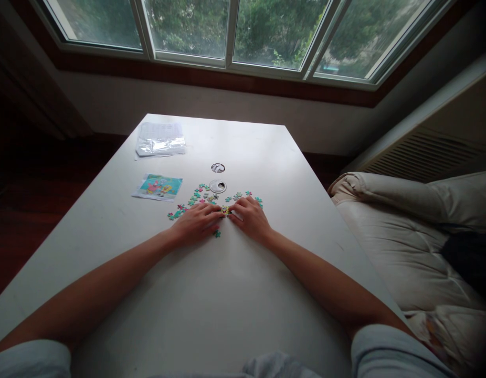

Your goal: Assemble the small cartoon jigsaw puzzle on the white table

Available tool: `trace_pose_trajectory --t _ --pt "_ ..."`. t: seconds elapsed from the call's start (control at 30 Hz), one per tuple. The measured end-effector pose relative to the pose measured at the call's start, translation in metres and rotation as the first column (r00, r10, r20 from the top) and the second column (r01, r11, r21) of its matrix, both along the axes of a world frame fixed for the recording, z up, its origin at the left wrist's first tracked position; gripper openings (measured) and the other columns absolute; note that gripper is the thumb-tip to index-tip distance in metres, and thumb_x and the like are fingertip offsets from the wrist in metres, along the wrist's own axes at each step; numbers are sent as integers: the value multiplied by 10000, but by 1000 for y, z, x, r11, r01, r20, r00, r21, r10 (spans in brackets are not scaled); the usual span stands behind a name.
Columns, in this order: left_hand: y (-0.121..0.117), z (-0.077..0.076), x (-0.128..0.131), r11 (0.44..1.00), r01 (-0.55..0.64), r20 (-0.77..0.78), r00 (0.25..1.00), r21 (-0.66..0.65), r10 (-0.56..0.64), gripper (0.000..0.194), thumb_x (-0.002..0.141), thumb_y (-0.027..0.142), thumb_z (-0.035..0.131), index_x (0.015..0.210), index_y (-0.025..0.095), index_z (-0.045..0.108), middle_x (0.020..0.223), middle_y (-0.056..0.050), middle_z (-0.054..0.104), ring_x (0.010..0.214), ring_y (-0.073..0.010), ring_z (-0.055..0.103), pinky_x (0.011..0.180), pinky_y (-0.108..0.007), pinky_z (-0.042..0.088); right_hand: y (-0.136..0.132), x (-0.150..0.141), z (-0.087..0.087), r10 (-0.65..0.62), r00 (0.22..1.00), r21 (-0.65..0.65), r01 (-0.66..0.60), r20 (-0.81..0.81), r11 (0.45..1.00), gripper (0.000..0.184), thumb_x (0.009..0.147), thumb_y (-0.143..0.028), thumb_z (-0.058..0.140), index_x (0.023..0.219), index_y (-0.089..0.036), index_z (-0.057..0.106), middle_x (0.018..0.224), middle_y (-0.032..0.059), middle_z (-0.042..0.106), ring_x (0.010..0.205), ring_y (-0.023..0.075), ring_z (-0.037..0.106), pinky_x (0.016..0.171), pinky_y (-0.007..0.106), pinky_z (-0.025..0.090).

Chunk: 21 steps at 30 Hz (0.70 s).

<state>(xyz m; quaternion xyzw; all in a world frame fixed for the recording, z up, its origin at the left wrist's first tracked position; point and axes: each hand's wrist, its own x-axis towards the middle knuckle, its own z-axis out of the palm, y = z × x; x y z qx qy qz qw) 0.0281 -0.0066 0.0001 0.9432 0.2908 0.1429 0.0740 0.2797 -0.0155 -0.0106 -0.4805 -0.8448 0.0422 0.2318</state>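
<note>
On the white table, my left hand [198, 221] and my right hand [251, 216] meet at a small yellow cluster of jigsaw puzzle pieces [224, 210]. The fingertips of each hand press on opposite sides of it, with fingers bent and closed. How many pieces make up the cluster I cannot tell. Loose teal and pink puzzle pieces [196, 196] lie just beyond my left hand. More puzzle pieces [238, 196] spread behind my right hand, partly hidden by it. One teal puzzle piece [217, 233] rests by my left thumb.
A colourful cartoon picture sheet [158, 187] lies to the left. Behind it is a clear plastic bag over papers [161, 139]. A round metal lid [218, 186] and a shiny disc [218, 168] sit beyond the pieces. A cushioned sofa [388, 247] stands along the right side.
</note>
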Motion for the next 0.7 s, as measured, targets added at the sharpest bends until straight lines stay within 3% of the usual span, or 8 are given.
trace_pose_trajectory --t 0.33,0.7 --pt "2 -1 0 1000 12 43 999 -27 -11 349 1018 306 491 1351 261 587 1416 -71 591 1318 -260 532 1141 -460 407 4 1 -5 51 999 21 -50 -17 999 158 986 -317 625 1074 -298 754 1018 54 688 1022 242 547 942 397 410" --pt "5 -1 -1 999 25 42 999 -24 -24 362 1002 309 518 1355 256 583 1440 -78 577 1341 -265 522 1158 -467 401 3 2 1 26 997 -50 -29 -67 998 110 959 -289 646 1017 -259 735 1024 64 675 1029 248 547 948 405 437"
